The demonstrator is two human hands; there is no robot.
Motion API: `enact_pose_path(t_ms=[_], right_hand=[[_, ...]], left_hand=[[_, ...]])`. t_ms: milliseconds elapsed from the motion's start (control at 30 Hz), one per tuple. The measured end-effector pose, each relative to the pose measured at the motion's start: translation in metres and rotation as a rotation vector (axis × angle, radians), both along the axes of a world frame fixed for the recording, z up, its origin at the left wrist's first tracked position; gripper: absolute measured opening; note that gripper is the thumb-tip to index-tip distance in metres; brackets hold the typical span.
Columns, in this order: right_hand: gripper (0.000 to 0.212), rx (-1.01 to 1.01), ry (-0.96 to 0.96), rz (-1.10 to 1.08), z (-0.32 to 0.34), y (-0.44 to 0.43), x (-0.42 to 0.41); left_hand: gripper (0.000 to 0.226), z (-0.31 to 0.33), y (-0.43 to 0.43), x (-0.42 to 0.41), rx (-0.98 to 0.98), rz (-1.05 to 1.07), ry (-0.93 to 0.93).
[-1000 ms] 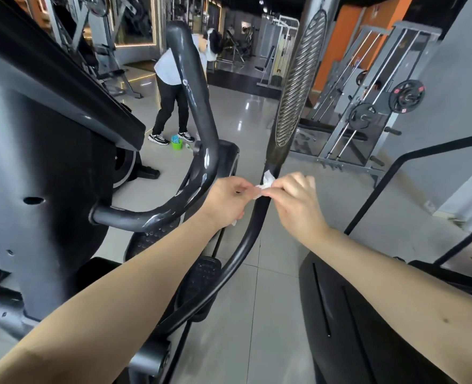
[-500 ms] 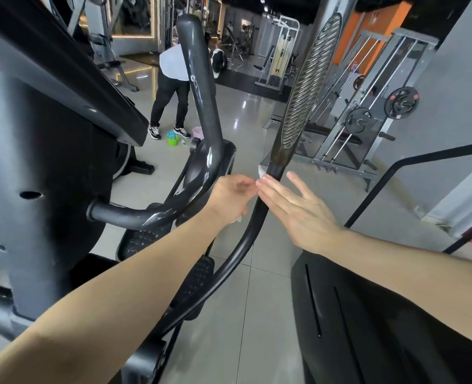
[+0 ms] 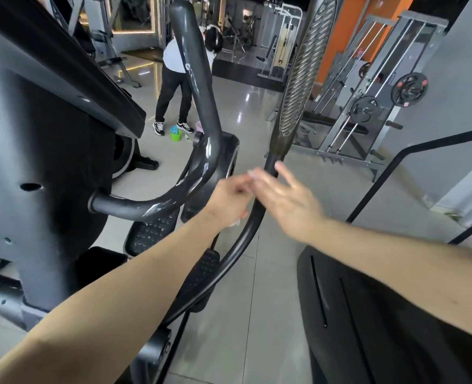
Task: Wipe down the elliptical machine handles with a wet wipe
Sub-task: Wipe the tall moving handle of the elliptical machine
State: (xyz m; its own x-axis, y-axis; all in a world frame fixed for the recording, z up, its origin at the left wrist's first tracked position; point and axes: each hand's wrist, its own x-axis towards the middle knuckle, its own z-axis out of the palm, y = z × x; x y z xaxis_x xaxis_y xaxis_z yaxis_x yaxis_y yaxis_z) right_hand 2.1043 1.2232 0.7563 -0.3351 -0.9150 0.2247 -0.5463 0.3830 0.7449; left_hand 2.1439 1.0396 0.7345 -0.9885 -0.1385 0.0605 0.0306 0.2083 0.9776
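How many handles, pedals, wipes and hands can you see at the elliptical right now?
Handles: 2 (smooth handle, ribbed handle)
Pedals: 2 (left pedal, right pedal)
Wet wipe: 1
Hands: 2 (left hand, right hand)
Total: 7

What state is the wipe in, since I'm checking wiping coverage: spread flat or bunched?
Bunched: the left hand grips the wipe, and only small white bits show above and below the hand. Blur hides more.

head cam | faces forward-down | close over hands [image 3: 259,198] | single view
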Motion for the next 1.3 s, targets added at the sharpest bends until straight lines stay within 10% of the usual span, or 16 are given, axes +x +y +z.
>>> enact_pose_path(t_ms=[300,700,1067,1133,1300], right_hand=[[0.057,-0.263,0.008,0.1,-0.033,-0.001,0.004],[0.072,0.082,-0.362,-0.154,-0.143,-0.031,0.051],[0.082,-0.161,-0.79,-0.111,-0.202,-0.071,0.131],[0.082,-0.137,-0.757,-0.116,-0.196,-0.072,0.123],[0.08,-0.119,-0.61,-0.267,-0.165,-0.048,0.076]], left_hand=[[0.025,-0.022,-0.007,0.012,-0.188,-0.027,-0.065],[0.018,-0.101,-0.037,0.077,-0.821,-0.153,-0.557],[0.018,-0.124,-0.057,0.098,-0.867,-0.256,-0.703],[0.017,-0.122,-0.064,0.103,-0.643,-0.134,-0.776],[0.015,-0.124,-0.083,0.109,-0.824,-0.165,-0.717]])
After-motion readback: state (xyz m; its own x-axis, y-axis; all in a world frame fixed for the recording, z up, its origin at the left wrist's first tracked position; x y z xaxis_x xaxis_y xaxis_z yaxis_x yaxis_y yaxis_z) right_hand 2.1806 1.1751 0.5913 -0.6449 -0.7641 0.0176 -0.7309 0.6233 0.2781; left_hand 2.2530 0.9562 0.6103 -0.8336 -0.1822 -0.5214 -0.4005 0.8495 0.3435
